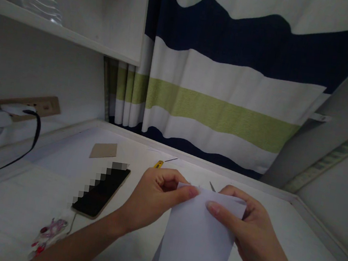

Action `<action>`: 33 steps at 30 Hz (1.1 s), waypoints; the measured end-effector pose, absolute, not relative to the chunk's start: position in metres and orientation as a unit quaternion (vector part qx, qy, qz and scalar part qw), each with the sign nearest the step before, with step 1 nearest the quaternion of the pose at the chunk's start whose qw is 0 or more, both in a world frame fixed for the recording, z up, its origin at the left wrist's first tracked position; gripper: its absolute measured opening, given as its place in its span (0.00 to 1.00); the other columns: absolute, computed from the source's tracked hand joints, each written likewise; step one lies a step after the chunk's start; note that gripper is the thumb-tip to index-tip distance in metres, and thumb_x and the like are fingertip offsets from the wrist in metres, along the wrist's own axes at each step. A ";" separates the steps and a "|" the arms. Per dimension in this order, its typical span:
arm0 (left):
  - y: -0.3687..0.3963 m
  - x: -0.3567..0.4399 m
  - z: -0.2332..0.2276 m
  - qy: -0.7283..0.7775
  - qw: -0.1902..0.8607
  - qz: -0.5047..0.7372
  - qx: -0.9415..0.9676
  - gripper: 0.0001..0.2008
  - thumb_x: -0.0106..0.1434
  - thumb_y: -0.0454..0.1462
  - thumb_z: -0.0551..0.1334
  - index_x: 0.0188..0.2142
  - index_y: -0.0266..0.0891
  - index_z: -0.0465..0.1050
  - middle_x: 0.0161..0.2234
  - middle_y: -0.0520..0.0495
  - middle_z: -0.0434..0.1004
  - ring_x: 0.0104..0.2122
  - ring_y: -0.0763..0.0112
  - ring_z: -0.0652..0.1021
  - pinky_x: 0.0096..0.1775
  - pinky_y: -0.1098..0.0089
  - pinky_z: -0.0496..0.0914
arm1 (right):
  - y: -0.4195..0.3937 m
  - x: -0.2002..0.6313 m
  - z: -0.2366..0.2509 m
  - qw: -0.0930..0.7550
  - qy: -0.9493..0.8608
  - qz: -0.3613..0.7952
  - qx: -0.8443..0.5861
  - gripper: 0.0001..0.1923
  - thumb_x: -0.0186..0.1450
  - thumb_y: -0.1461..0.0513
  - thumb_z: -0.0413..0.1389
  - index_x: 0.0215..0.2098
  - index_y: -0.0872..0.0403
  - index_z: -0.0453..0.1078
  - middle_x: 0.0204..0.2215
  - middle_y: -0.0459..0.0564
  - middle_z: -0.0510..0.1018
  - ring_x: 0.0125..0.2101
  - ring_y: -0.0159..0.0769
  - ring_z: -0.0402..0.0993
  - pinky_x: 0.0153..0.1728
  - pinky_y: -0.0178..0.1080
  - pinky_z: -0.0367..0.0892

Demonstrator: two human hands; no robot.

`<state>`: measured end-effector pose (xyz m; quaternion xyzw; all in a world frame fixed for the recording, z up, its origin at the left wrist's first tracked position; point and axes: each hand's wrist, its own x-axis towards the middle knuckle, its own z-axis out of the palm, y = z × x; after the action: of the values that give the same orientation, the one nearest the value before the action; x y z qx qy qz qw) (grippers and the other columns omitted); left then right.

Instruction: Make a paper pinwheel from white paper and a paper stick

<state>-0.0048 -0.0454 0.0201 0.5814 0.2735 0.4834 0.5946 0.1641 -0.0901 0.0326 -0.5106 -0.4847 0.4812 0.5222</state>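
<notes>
A white sheet of paper (199, 241), folded so that more than one layer shows, is held up between my two hands. Closed on its upper left corner is my left hand (155, 198), thumb in front and fingers behind. My right hand (246, 225) grips the upper right part the same way, its thumb pressed flat on the front. Behind the paper, a thin pointed metal tip (212, 187) shows beside my right fingers; the rest of it is hidden. A yellow utility knife (158, 164) lies on the desk just beyond my left hand, partly covered.
Left of my left hand lies a phone (101, 193), with small red and pink trinkets (52, 230) nearer me. A brown card (104, 150) rests farther back. A power strip with plugs (16, 109) and a black cable (37, 129) is at left. A striped curtain (221, 111) hangs behind the desk.
</notes>
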 end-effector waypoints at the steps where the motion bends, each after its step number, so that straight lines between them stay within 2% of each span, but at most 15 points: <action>1: -0.045 -0.005 0.020 0.276 0.589 0.484 0.585 0.07 0.50 0.37 0.66 0.21 0.36 0.72 0.18 0.55 0.72 0.18 0.81 0.70 0.20 0.81 0.63 | -0.089 0.166 0.032 0.521 -0.487 0.488 -0.503 0.14 0.47 0.57 0.65 0.19 0.54 0.66 0.12 0.40 0.65 0.13 0.24 0.58 0.13 0.28 0.51; 5: -0.040 -0.008 0.020 0.299 0.551 0.494 0.603 0.08 0.51 0.38 0.65 0.21 0.35 0.71 0.18 0.55 0.71 0.18 0.81 0.69 0.20 0.82 0.62 | -0.084 0.174 0.027 0.537 -0.496 0.497 -0.467 0.15 0.53 0.53 0.60 0.18 0.56 0.68 0.14 0.42 0.66 0.17 0.27 0.59 0.17 0.29 0.55; 8: -0.035 -0.009 0.019 0.307 0.537 0.485 0.618 0.09 0.51 0.39 0.65 0.22 0.34 0.71 0.18 0.55 0.70 0.18 0.81 0.69 0.18 0.82 0.61 | -0.080 0.175 0.023 0.552 -0.490 0.492 -0.462 0.16 0.55 0.54 0.58 0.17 0.55 0.68 0.14 0.43 0.65 0.17 0.28 0.59 0.18 0.30 0.56; 13: -0.031 -0.009 0.017 0.310 0.520 0.483 0.633 0.11 0.53 0.40 0.64 0.22 0.35 0.69 0.15 0.57 0.66 0.14 0.82 0.66 0.14 0.83 0.59 | -0.073 0.173 0.021 0.545 -0.485 0.505 -0.461 0.13 0.54 0.54 0.59 0.21 0.55 0.72 0.16 0.44 0.69 0.18 0.30 0.62 0.19 0.32 0.57; 20: -0.028 -0.008 0.013 0.304 0.517 0.493 0.630 0.11 0.53 0.41 0.63 0.23 0.35 0.69 0.16 0.56 0.66 0.15 0.83 0.66 0.15 0.83 0.59 | -0.071 0.176 0.020 0.530 -0.461 0.554 -0.447 0.18 0.55 0.53 0.59 0.14 0.56 0.67 0.11 0.42 0.64 0.14 0.26 0.56 0.16 0.30 0.55; 26: -0.028 -0.009 0.013 0.303 0.518 0.500 0.625 0.11 0.54 0.42 0.63 0.24 0.34 0.69 0.18 0.55 0.67 0.17 0.82 0.66 0.18 0.82 0.59 | -0.073 0.172 0.019 0.542 -0.446 0.557 -0.444 0.12 0.56 0.55 0.59 0.21 0.55 0.73 0.17 0.45 0.71 0.20 0.29 0.63 0.20 0.29 0.61; 33: -0.024 -0.012 0.014 0.308 0.492 0.532 0.616 0.11 0.53 0.41 0.64 0.23 0.35 0.70 0.19 0.54 0.68 0.19 0.82 0.65 0.20 0.80 0.58 | -0.068 0.170 0.013 0.509 -0.473 0.546 -0.468 0.19 0.54 0.53 0.59 0.14 0.57 0.68 0.12 0.44 0.66 0.16 0.27 0.60 0.18 0.30 0.60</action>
<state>-0.0118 -0.0245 0.0144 0.6164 0.3081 0.5319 0.4921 0.1700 -0.0677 0.0126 -0.4678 -0.4733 0.5460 0.5090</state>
